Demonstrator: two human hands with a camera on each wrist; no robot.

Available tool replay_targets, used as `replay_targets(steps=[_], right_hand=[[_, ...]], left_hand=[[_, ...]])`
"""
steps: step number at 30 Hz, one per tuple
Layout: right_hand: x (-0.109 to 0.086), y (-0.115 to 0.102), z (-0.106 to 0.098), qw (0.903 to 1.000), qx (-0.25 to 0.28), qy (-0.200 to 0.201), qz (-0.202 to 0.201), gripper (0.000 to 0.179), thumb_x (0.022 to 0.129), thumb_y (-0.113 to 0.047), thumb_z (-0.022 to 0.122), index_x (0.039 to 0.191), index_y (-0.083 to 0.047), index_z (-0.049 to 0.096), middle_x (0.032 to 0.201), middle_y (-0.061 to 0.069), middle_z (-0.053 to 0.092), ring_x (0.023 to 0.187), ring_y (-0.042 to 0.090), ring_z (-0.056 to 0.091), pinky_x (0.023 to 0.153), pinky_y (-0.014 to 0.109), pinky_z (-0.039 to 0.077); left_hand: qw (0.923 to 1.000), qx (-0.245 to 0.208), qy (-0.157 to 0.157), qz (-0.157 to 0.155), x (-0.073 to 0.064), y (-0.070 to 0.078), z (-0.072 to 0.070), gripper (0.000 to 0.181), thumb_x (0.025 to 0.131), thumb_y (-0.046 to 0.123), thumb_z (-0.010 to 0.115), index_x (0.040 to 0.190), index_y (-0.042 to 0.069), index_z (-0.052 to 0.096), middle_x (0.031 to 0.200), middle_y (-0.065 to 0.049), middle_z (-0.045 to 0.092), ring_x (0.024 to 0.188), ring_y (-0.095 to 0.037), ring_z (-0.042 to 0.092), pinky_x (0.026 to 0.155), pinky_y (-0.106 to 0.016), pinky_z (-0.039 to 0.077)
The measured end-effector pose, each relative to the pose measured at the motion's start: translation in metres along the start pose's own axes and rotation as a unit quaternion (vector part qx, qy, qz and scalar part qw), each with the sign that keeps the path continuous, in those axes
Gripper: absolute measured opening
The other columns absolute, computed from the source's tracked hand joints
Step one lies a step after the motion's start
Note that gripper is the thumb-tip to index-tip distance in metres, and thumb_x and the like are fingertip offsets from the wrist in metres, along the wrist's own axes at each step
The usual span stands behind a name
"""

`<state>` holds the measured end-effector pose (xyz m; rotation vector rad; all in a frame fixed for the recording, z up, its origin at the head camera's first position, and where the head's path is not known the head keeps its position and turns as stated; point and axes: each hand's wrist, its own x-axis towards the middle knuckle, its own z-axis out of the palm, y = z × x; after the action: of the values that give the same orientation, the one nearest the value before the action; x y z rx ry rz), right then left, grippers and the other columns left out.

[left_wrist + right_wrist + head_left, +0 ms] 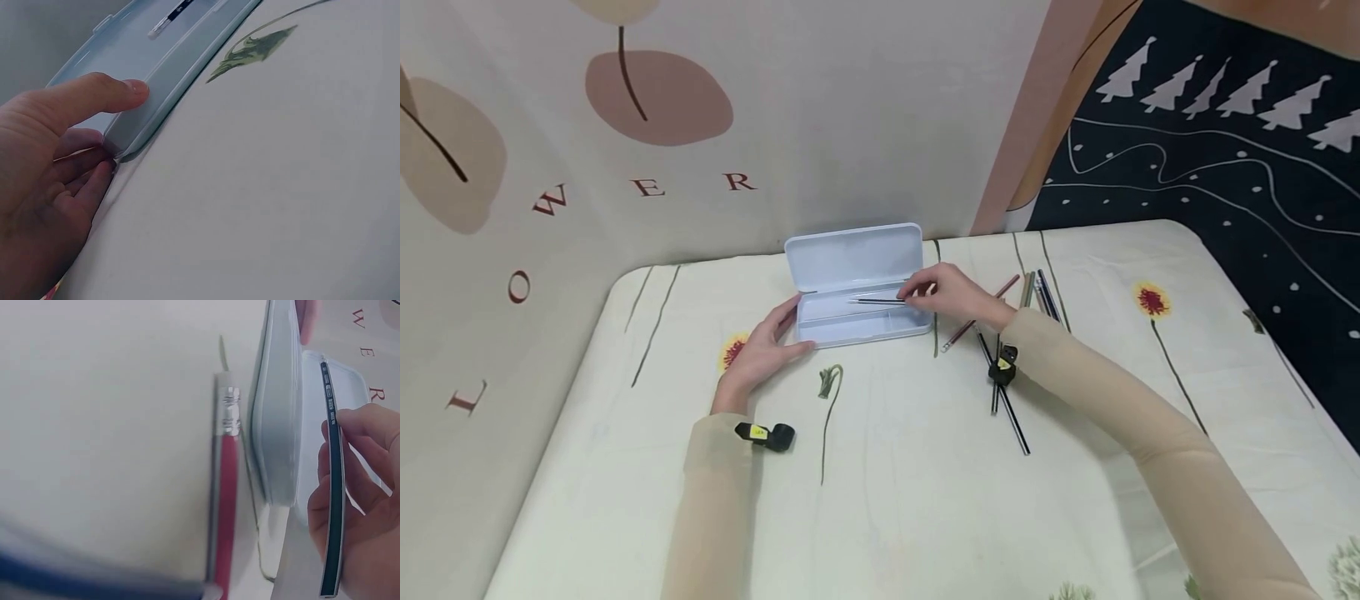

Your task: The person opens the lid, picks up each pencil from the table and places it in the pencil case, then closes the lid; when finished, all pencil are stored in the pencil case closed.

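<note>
And here's the left hand (50,144) at the corner of a pale blue case (175,70), thumb (119,95) reaching over the edge, fingers (94,187) tucked against the outside! Up top, a dark pencil (170,19) shows its whitish end over the case, and a green leaf print (256,53) brightens the pale cloth (250,187) alongside.

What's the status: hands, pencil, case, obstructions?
Left hand holds the left end of the open case; right hand pinches a dark pencil. Pencil over case, contact unclear. No obstruction seen; loose pencils lie right of case.
</note>
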<state>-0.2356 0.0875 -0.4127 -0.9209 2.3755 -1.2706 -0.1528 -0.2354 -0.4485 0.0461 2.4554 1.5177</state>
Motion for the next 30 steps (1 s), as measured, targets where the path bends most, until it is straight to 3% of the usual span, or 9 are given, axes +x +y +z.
replay_targets(steps=[17,25,30], right_hand=[[0.048,-0.008,0.028,0.9985,0.002,-0.036,-0.042,0.012,0.088,0.001,0.066,0.098,0.003,0.073,0.095,0.009,0.072,0.086,0.018,0.063,0.078,0.026,0.052],[0.052,-0.009,0.044,0.9973,-0.014,-0.062,-0.038,0.013,0.089,0.0,0.065,0.098,0.0,0.075,0.094,0.006,0.072,0.083,0.015,0.062,0.075,0.024,0.05],[0.051,-0.009,0.047,0.9979,-0.02,-0.057,-0.022,0.014,0.09,-0.001,0.065,0.1,-0.002,0.075,0.097,0.006,0.072,0.086,0.015,0.062,0.077,0.024,0.05]], left_hand=[[0.9999,-0.013,-0.003,0.01,-0.001,-0.001,0.0,0.087,0.086,0.01,0.073,0.155,0.013,0.019,0.159,-0.008,0.019,0.144,-0.021,0.018,0.117,-0.037,0.016],[0.9999,-0.016,-0.002,0.007,0.0,-0.002,0.0,0.086,0.087,0.011,0.073,0.155,0.014,0.02,0.159,-0.007,0.019,0.144,-0.021,0.018,0.117,-0.038,0.016],[0.9999,-0.011,-0.001,0.006,0.0,-0.002,0.0,0.086,0.087,0.011,0.073,0.155,0.014,0.02,0.159,-0.006,0.02,0.144,-0.02,0.018,0.116,-0.037,0.017]])
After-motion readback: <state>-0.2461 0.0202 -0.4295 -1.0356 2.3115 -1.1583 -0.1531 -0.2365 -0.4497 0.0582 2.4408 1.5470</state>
